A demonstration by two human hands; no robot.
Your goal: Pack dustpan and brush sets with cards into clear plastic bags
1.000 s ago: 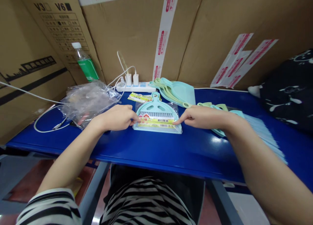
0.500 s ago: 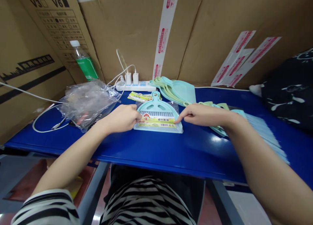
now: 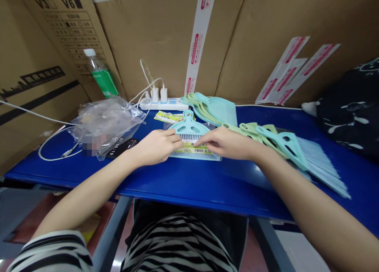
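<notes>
A light blue dustpan and brush set (image 3: 189,129) in a clear plastic bag lies flat on the blue table, its handle pointing away from me. Across the bristles runs a yellow and white card label (image 3: 194,150). My left hand (image 3: 160,146) rests on the left side of this package, fingers reaching over the label and the thumb side hidden. From the right, my right hand (image 3: 226,143) touches the label with its index finger stretched out and the other fingers bent beneath. Neither hand grips the package.
Blue and green dustpans (image 3: 220,109) are stacked behind. Several hand brushes (image 3: 291,147) lie to the right. At left are clear plastic bags (image 3: 109,114), a dark phone (image 3: 122,147) and a green-labelled bottle (image 3: 103,80). A power strip (image 3: 173,104) stands against the cardboard (image 3: 166,39).
Both hands have moved inward over the label, closer together. My left fingers have uncurled from a fist-like shape. The right forearm has shifted, uncovering more of the brushes.
</notes>
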